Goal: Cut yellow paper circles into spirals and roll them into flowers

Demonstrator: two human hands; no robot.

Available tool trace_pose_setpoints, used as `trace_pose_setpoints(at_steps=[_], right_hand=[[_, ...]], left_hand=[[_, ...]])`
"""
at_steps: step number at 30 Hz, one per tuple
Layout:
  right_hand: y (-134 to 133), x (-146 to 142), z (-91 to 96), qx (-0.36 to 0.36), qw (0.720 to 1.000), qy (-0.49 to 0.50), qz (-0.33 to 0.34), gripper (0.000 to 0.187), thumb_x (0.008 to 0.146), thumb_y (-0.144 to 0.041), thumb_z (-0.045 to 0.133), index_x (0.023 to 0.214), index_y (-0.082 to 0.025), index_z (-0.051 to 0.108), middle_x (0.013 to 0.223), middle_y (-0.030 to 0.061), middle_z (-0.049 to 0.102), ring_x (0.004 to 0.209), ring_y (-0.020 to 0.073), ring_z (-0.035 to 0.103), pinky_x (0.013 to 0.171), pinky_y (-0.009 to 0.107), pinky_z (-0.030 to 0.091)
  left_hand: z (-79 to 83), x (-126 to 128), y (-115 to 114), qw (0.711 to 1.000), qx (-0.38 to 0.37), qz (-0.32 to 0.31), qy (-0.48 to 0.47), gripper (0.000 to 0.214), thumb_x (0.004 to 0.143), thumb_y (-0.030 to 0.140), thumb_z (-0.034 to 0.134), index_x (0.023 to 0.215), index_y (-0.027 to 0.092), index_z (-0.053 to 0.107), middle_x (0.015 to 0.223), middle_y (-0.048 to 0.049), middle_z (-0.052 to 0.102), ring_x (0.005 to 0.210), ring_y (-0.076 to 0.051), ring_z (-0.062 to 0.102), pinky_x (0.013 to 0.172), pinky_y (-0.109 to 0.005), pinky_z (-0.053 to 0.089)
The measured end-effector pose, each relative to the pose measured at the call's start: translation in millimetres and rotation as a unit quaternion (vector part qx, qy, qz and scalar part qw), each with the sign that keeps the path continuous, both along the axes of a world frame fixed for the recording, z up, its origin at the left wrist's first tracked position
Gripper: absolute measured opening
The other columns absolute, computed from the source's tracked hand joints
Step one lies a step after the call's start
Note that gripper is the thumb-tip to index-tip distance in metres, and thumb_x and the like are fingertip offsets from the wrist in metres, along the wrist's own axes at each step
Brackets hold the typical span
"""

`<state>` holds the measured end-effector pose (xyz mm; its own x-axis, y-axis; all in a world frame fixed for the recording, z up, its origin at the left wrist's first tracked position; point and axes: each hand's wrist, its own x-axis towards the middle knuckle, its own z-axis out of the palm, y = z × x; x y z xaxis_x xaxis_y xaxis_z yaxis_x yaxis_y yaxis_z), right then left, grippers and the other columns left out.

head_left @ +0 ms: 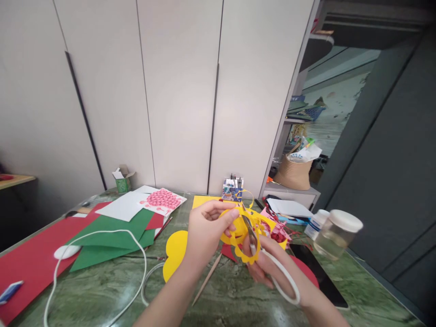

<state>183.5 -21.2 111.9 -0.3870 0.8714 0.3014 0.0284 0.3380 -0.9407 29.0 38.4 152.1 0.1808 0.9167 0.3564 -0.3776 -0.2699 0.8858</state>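
My left hand [206, 231] pinches a piece of yellow paper [239, 225] between thumb and fingers, over the middle of the table. A scalloped yellow strip curls down from that paper toward my right hand [267, 259]. White-handled scissors [285, 281] are in my right hand, their metal blades pointing up and left among the yellow paper. Whether the blades are closed on the paper I cannot tell. Beside my left wrist lies a rounded yellow paper shape [175, 254], partly covered by the forearm. A pencil-like wooden stick [207, 279] rests between my forearms.
Green sheets [109, 231] and a long red sheet [30, 268] spread to the left, crossed by a white cable [145, 261]. A dark tablet [318, 274] and a lidded clear jar [337, 236] stand at right. Behind are a marker box [232, 188] and paper scraps.
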Motion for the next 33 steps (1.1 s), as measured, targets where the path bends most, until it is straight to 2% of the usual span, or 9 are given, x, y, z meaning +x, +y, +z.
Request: trace_pose_setpoints(at_steps=[13, 23, 33], right_hand=[[-1.8, -2.0, 1.0, -0.016, 1.0, -0.002, -0.02, 0.037, 0.089, -0.055, 0.044, 0.079, -0.02, 0.043, 0.056, -0.0084, 0.031, 0.046, 0.0068, 0.023, 0.041, 0.02, 0.021], [-2.2, 2.1, 8.6, -0.018, 0.999, -0.047, -0.021, 0.039, 0.087, -0.057, 0.046, 0.077, -0.02, 0.041, 0.053, -0.0089, 0.033, 0.04, 0.0052, 0.024, 0.037, 0.019, 0.023], [-0.3, 10.3, 8.8, -0.036, 0.997, -0.062, -0.006, 0.039, 0.086, -0.056, 0.049, 0.076, -0.019, 0.043, 0.051, -0.0092, 0.035, 0.036, 0.0032, 0.025, 0.034, 0.017, 0.022]], left_hand=[[2.2, -3.6, 5.1, 1.0, 0.001, -0.001, 0.023, 0.012, 0.067, 0.022, 0.073, 0.075, 0.015, 0.07, 0.047, 0.0031, 0.06, 0.042, -0.005, 0.053, 0.039, -0.011, 0.043], [4.8, -12.5, 10.4, 0.996, 0.014, -0.014, 0.087, 0.011, 0.066, 0.024, 0.073, 0.073, 0.016, 0.071, 0.049, 0.0007, 0.06, 0.043, -0.007, 0.052, 0.04, -0.016, 0.042], [11.2, -18.4, 12.3, 0.991, 0.01, -0.032, 0.133, 0.013, 0.064, 0.023, 0.073, 0.074, 0.016, 0.07, 0.048, 0.002, 0.059, 0.042, -0.007, 0.053, 0.039, -0.015, 0.04]])
